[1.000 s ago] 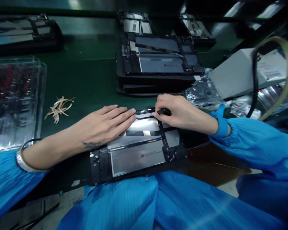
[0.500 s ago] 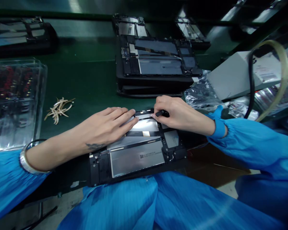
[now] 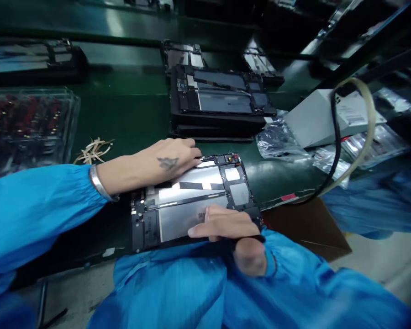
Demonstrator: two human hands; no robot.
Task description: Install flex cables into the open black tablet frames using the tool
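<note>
The glossy green worktop point(image 3: 123, 114) carries 1 clear plastic tray point(image 3: 70, 132) at the left, 1 loose heap of pale strips point(image 3: 93, 151) near it, 1 dark stack point(image 3: 219, 124) farther back, 1 opened device point(image 3: 239, 193) at the near edge and crumpled clear plastic point(image 3: 277, 139) rightward.

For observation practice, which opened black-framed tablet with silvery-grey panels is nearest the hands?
The frontmost tablet, beneath the left hand and right hand; the others lie farther back.

From my remote seat, I see my left hand point(image 3: 164, 160) across the far edge of the opened device point(image 3: 239, 194), and my blurred right hand point(image 3: 226, 224) over its near edge. Beyond, on the green table point(image 3: 123, 112), another device point(image 3: 222, 103) sits atop a black block point(image 3: 215, 125).
</note>
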